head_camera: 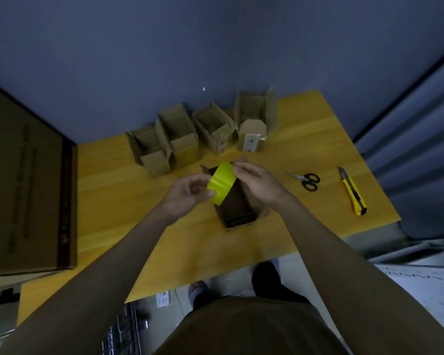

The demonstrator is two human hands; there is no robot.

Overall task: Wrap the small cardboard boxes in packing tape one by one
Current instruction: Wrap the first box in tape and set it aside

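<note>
A yellow wooden table (pixel 305 155) fills the middle of the view, with a large closed carton (pixel 28 190) lying on its left end. Along the far edge stand four small open cardboard boxes (pixel 203 131) in a row, flaps up. Nearer the person, a fifth small box (pixel 237 208) sits open on the table, directly under the hands. Above it the left hand (pixel 187 193) grips a roll of yellow packing tape (pixel 221 182), fingers curled round its lower rim, while the right hand (pixel 256 180) pinches the roll's upper edge with its fingertips. To the right lie a yellow utility knife (pixel 353 192) and black-handled scissors (pixel 306 181), apart from each other.
</note>
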